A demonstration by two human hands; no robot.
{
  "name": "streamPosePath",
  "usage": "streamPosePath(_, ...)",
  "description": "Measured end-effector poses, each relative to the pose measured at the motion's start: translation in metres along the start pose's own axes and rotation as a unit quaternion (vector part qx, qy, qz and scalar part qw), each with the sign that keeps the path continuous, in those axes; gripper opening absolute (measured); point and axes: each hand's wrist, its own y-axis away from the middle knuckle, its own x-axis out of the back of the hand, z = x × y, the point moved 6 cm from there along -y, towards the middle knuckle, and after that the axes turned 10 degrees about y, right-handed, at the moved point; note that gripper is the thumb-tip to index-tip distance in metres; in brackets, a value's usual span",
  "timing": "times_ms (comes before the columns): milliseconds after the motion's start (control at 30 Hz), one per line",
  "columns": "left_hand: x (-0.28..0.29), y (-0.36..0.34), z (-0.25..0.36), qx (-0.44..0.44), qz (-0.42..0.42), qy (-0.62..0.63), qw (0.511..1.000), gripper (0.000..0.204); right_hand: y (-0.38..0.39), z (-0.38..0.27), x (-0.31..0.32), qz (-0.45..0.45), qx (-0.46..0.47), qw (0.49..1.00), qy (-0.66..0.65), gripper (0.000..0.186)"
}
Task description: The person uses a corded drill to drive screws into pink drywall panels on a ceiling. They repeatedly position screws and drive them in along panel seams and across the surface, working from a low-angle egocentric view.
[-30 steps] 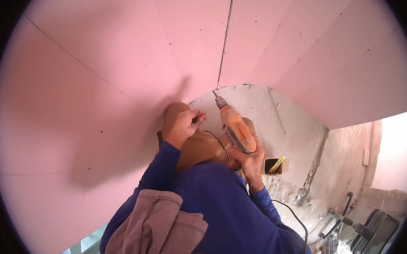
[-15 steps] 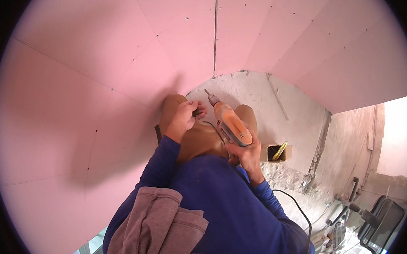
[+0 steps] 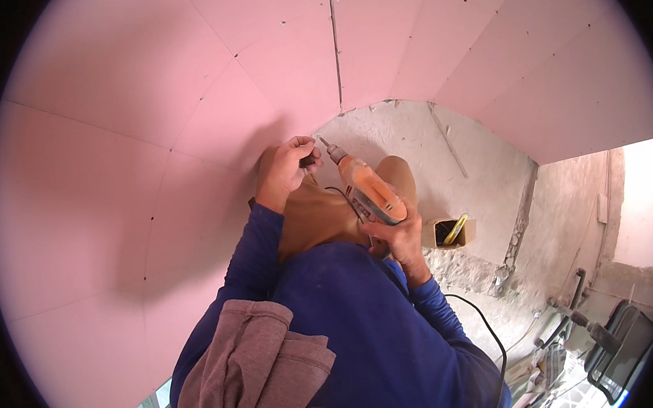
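My right hand (image 3: 400,236) is wrapped around the handle of an orange corded power drill (image 3: 371,188). The drill points up and to the left, with a driver bit (image 3: 325,142) in its chuck. Beside that tip is my left hand (image 3: 293,165), its fingers curled and the thumb pressed toward the forefinger. Something small and dark shows within the curled fingers, too small to name. Pink wall panels (image 3: 220,117) stand before me, marked with thin lines and dotted with dark screw heads.
On the rough grey floor (image 3: 483,175), right of my knee, stands a small open box (image 3: 467,233) with a yellow-handled tool (image 3: 456,229) in it. A black cable (image 3: 483,319) hangs by my right arm. A black-framed chair (image 3: 618,345) is at the lower right.
My left hand has risen slightly to the drill's tip, its fingers closing together. The drill has shifted slightly up and left in the right hand. The view has tilted a little.
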Motion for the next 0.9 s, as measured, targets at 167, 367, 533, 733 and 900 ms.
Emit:
streamPosePath(167,-0.002,-0.007,0.016,0.011,-0.044,-0.042,0.998,0.011,-0.001,0.001,0.009,-0.009,-0.015,1.000,-0.016,0.091)
streamPosePath(367,-0.004,-0.012,0.031,0.003,-0.058,-0.070,0.996,0.011,-0.003,-0.009,0.015,-0.027,0.009,0.999,0.022,0.088)
streamPosePath(533,-0.009,-0.008,0.052,0.032,-0.138,-0.147,0.979,0.012,-0.005,-0.017,0.023,-0.066,0.008,0.997,0.027,0.086)
streamPosePath(733,-0.021,-0.007,0.073,0.043,-0.211,-0.206,0.955,0.012,-0.014,-0.005,0.028,-0.088,-0.006,0.994,-0.067,0.089)
streamPosePath(900,-0.036,-0.031,0.069,0.029,-0.195,-0.064,0.978,0.016,-0.023,0.009,0.025,-0.061,-0.033,0.988,-0.139,0.090)
